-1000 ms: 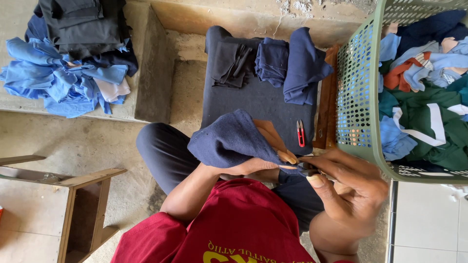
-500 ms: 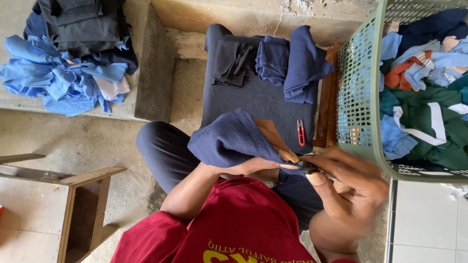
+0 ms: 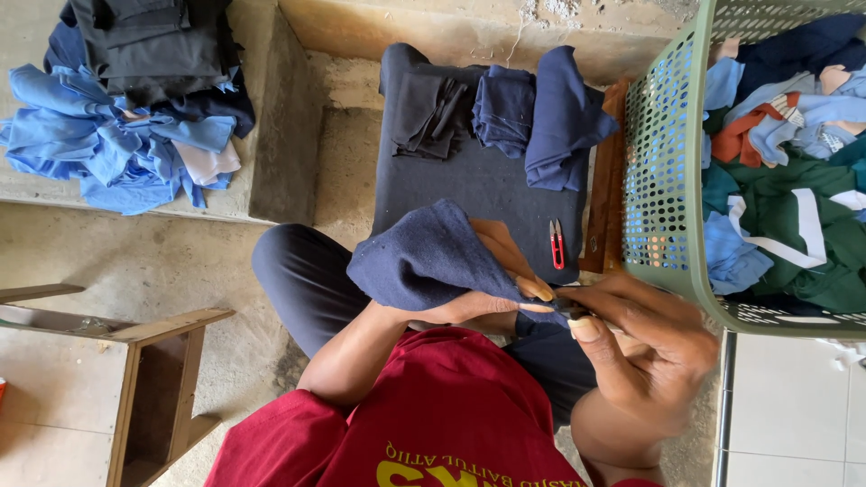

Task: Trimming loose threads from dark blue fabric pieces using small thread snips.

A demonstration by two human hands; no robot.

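From my remote seat, the risk sits at the fingertips: the right hand [image 3: 645, 347] pinches something small and dark against the edge of a navy blue garment [image 3: 424, 261], and if that is a thread or a bit of trim, a hard tug could pucker the cloth or pull the seam open. I cannot make out what the pinched thing is; it is hidden between thumb and forefinger. A slip of the grip could also let the bunched garment slide off the knee onto the concrete floor [image 3: 135, 261].

The left hand [image 3: 492, 302] is wrapped under the navy fold, fingers pressed together and stretched along the cloth towards the right hand, thumb on top, holding the edge taut. The right hand is curled, thumb and forefinger closed in a tight pinch, wrist bent inward close to the red shirt [image 3: 433, 424]. The garment rests on the lap, just in front of a dark cloth mat [image 3: 469, 189].

On that mat lie red thread snips [image 3: 557, 244], untouched, beside folded navy pieces [image 3: 541, 117]. A green laundry basket [image 3: 663, 180] of mixed clothes stands on the right; a blue heap [image 3: 108, 144] lies well apart.
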